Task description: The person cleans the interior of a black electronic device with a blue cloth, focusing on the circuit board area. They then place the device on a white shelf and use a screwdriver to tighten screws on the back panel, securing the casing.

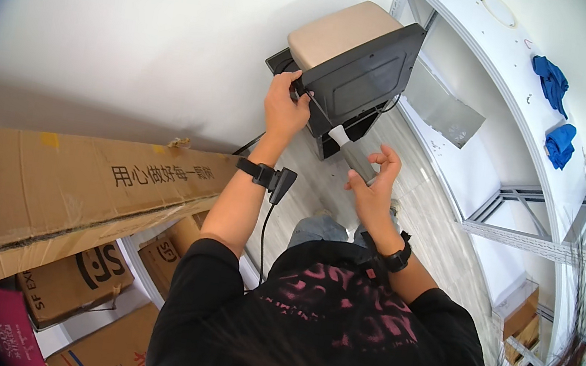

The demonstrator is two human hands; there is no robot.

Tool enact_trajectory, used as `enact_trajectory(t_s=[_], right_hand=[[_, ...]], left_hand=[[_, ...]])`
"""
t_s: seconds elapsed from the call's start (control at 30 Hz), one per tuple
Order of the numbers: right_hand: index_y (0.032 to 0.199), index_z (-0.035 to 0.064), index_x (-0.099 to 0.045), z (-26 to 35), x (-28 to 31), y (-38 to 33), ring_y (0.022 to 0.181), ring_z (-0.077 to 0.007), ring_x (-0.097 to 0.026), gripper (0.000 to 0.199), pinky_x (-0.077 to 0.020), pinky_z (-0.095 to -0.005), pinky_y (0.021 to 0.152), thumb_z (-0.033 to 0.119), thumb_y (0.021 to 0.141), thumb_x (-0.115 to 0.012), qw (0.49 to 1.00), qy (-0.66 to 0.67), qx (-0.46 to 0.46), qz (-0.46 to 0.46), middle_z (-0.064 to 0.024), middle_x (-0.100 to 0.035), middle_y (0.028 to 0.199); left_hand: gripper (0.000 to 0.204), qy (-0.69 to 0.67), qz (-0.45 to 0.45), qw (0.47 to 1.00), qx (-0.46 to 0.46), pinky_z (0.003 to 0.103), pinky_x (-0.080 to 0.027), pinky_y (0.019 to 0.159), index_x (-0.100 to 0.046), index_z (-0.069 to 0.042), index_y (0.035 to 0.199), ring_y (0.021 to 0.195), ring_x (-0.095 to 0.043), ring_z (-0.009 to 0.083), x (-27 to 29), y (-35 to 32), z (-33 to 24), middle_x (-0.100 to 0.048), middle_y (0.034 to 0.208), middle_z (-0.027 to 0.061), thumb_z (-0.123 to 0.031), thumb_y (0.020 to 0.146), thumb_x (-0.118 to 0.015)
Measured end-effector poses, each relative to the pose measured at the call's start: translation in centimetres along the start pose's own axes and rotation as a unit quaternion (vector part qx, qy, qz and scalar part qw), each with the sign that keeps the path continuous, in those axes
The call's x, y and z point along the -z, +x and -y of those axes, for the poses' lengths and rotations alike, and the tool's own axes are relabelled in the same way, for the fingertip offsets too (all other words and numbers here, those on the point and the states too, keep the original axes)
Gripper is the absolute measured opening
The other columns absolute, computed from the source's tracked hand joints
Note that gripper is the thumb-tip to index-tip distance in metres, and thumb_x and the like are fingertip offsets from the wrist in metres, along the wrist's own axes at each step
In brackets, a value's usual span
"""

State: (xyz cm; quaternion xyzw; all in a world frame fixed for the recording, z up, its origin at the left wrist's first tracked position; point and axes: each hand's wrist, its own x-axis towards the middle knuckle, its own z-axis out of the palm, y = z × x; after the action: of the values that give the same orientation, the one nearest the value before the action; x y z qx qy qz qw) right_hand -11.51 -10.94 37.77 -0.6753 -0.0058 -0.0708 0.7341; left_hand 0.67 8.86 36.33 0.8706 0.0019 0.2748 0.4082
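A black panel (368, 74) with a recessed rectangle stands tilted in front of me, a rounded beige block (343, 36) against its far side. My left hand (287, 107) is closed on its near left corner. A long tool, its shaft thin and its handle white and grey (339, 136), runs from that corner toward my right hand (375, 187). It looks like a screwdriver; the handle's end lies between the thumb and fingers of that hand. Beneath the panel a dark base (360, 129) is partly hidden. A thin cable (392, 105) loops beside it.
A long cardboard box (82, 191) lies at my left, above more cartons (76, 284) on a shelf. White curved shelving (509, 86) stands on the right, with blue cloths (550, 84) on it. A grey sheet (443, 103) leans near its foot. Wood-patterned floor (425, 201) shows between.
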Motion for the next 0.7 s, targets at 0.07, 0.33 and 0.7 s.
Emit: enact_trajectory(t_s=[0.07,0.33,0.7], right_hand=[[0.135,0.0056,-0.032,0.7,0.0,-0.2,0.074,-0.0127,-0.056,0.051,-0.0543,-0.0273,0.056,0.015,0.094,-0.061,0.998,0.008,-0.06,0.001,-0.0097,-0.043,0.108],[0.132,0.0049,-0.035,-0.9,0.6,0.7,0.073,-0.0126,-0.057,0.041,-0.055,-0.0282,0.055,0.019,0.099,-0.055,0.992,0.072,-0.101,-0.028,-0.0087,-0.044,0.106],[0.135,0.0043,-0.032,-0.2,1.4,0.4,0.071,-0.0154,-0.059,0.055,-0.054,-0.027,0.063,0.007,0.091,-0.064,0.984,0.085,-0.155,-0.015,-0.0104,-0.045,0.109]], left_hand=[[0.045,0.009,0.003,1.0,-0.001,0.029,-0.053,0.06,-0.058,-0.002,0.115,0.082,-0.062,0.0197,0.1,0.0,0.1,-0.06,0.1,0.0107,0.004,0.074,-0.075],[0.044,0.016,-0.003,1.0,-0.012,0.029,-0.053,0.059,-0.058,-0.002,0.114,0.082,-0.063,0.0204,-0.1,-0.1,-0.1,-0.06,0.1,0.0106,0.004,0.074,-0.074],[0.042,-0.015,-0.007,1.0,-0.001,0.033,-0.05,0.062,-0.057,-0.003,0.111,0.077,-0.056,0.0255,-0.1,-0.4,-1.0,-0.055,0.092,0.0109,0.005,0.072,-0.071]])
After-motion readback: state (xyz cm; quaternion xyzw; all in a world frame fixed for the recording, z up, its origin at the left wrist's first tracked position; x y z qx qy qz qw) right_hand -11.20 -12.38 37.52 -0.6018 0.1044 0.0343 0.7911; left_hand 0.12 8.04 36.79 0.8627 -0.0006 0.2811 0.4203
